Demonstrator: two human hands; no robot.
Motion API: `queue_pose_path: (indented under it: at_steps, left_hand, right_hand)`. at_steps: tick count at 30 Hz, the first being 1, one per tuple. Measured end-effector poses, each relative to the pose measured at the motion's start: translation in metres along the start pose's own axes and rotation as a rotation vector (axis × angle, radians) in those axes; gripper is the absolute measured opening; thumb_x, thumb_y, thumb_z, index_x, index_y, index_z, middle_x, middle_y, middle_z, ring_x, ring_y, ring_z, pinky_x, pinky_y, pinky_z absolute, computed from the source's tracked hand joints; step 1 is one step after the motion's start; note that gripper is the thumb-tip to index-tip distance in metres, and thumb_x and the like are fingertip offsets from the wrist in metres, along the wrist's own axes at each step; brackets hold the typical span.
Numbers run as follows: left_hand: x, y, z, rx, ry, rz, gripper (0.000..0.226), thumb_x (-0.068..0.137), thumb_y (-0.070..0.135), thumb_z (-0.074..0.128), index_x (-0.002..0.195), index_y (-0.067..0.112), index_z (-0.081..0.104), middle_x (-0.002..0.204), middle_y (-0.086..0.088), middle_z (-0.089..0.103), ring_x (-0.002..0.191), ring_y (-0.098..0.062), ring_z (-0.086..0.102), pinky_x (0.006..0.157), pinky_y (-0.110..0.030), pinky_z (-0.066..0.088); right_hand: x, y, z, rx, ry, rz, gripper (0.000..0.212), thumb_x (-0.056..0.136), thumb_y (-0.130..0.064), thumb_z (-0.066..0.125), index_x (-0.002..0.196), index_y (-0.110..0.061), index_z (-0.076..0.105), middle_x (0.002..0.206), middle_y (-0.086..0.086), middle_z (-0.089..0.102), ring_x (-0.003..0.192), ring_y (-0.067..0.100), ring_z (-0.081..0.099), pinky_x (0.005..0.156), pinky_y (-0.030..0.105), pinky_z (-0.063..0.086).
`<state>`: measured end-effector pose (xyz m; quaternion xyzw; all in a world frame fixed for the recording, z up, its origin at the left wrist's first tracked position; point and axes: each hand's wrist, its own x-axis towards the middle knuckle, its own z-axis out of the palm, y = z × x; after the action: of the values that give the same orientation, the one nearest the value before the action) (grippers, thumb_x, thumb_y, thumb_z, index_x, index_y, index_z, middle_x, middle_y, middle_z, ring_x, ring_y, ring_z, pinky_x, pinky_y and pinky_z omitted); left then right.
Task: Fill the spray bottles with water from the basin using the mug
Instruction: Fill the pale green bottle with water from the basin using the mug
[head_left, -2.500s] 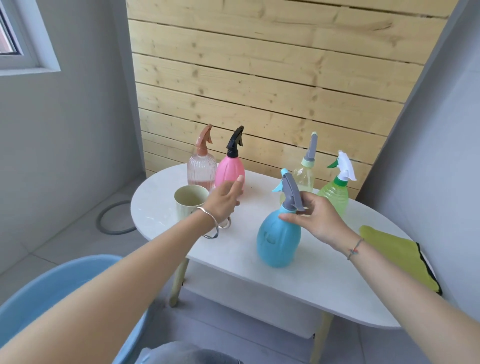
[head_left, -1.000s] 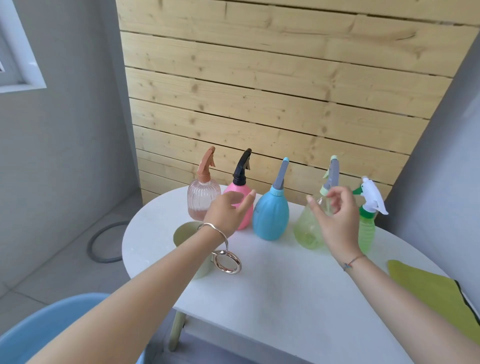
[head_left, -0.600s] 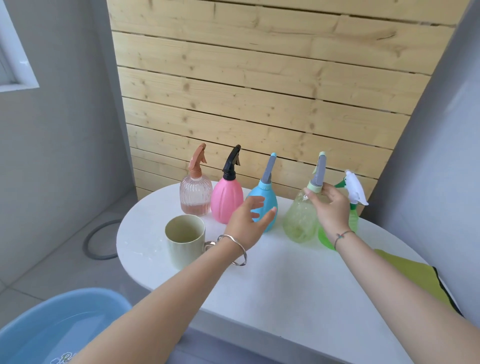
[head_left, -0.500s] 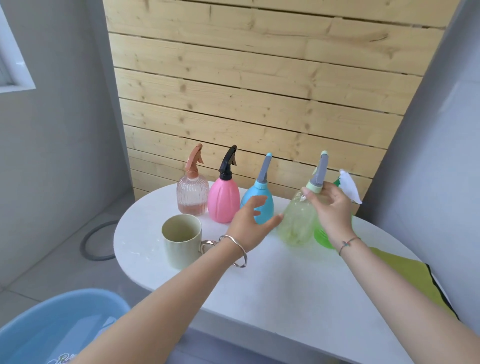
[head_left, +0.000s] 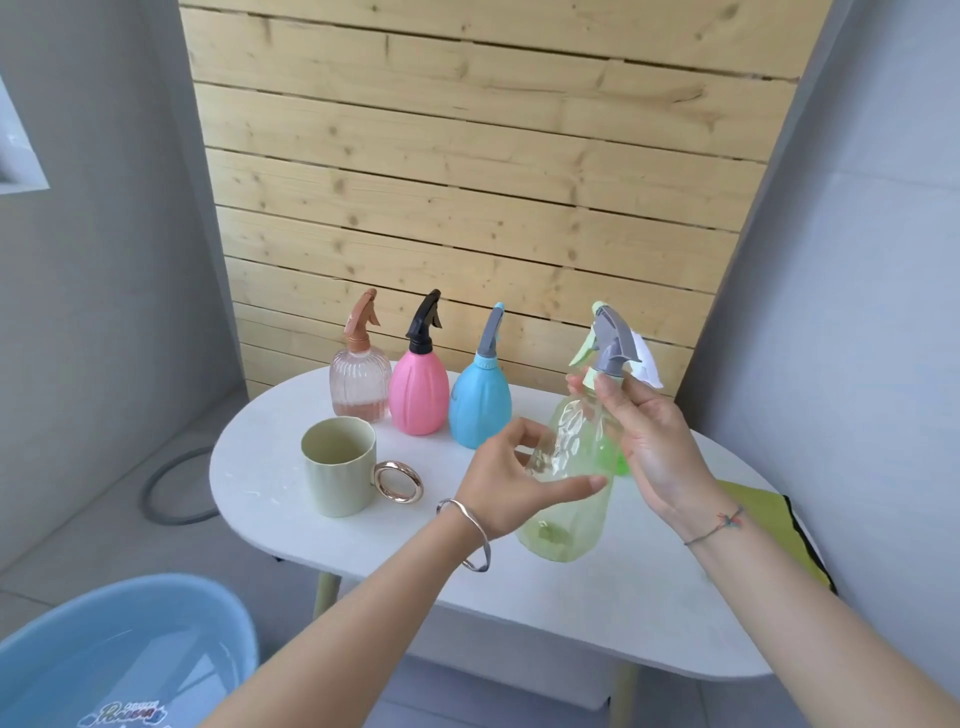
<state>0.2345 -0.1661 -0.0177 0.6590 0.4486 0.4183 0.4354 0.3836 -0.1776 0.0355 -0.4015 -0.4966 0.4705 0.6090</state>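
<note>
The right hand (head_left: 654, 447) is pinching the neck and the left hand (head_left: 506, 488) is gripping the body of the pale green spray bottle (head_left: 571, 509) over the counter (head_left: 571, 613), partly hiding a darker green bottle (head_left: 615, 460); the mug (head_left: 340, 467) is standing to the left.

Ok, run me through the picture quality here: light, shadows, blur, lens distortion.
Head view: soft, even daylight, with only faint shadows on the table; the wide-angle lens makes the sides of the plank wall splay outward toward the top; the lifted pale green bottle looks slightly soft; faint reflections show in the basin.
</note>
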Motion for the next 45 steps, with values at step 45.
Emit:
queue_pose_path:
  at_steps: [45]
  left_hand:
    - [-0.029,0.04,-0.038,-0.183,-0.075,-0.089,0.063,0.078,0.075,0.04,0.116,0.029,0.057,0.106,0.011,0.062,0.092,-0.007,0.061,0.089,-0.027,0.049]
  right_hand:
    - [-0.019,-0.011,0.062,0.127,0.001,-0.019,0.029,0.083,-0.04,0.059,0.099,-0.017,0.068,0.085,-0.002,0.07,0.08,0.01,0.065,0.079,0.028,0.052]
